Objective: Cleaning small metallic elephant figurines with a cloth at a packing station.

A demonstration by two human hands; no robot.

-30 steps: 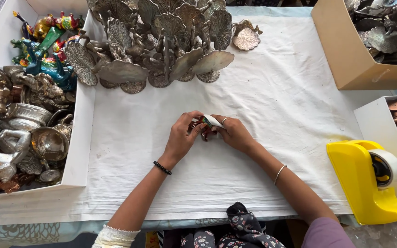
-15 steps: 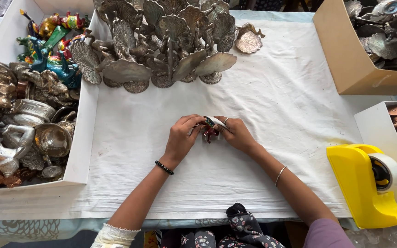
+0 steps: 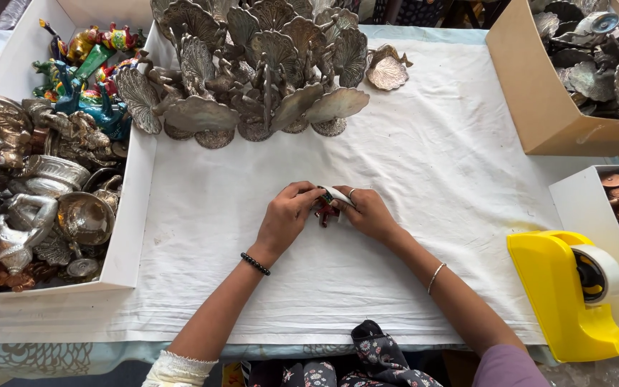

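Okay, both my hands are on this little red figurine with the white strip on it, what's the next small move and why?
Probably press the white strip down around the small red figurine. The left hand and right hand pinch it together above the white cloth, and the strip's end appears to stick up loose at the top.

Matt white cloth (image 3: 431,179), shiny metal figurines (image 3: 259,64), glossy yellow plastic dispenser (image 3: 560,301)
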